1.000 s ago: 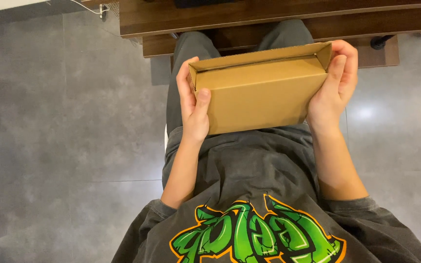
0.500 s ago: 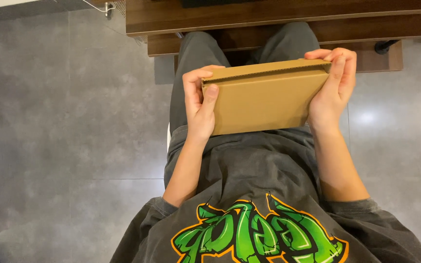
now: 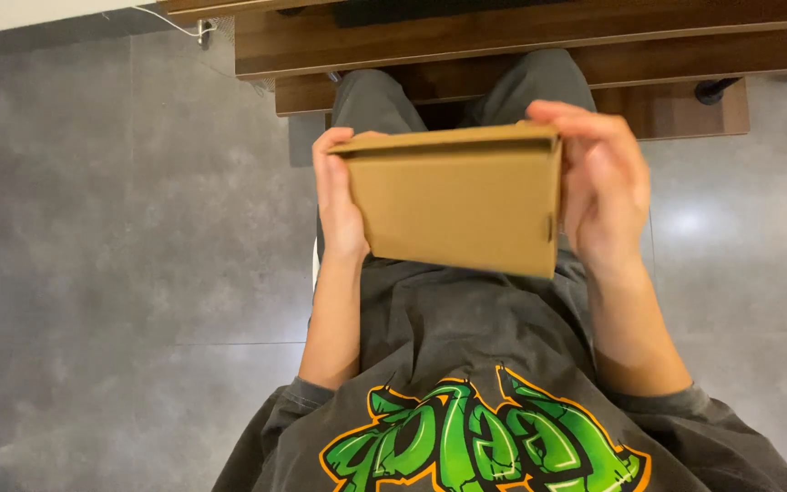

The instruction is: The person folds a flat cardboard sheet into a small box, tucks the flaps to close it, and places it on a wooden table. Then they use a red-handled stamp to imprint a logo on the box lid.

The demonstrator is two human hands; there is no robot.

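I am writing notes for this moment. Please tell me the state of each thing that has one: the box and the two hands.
Cardboard box: closed, held up above the lap, broad face toward the camera.
Left hand: grips the box's left end, fingers hidden behind it.
Right hand: grips the box's right end, fingers curled over the top edge.

A flat rectangular box of plain brown cardboard [image 3: 459, 202] is sitting closed between the left grip [image 3: 339, 205] and the right grip [image 3: 605, 196], broad face showing, its far edge lifted and its right side slightly lower.
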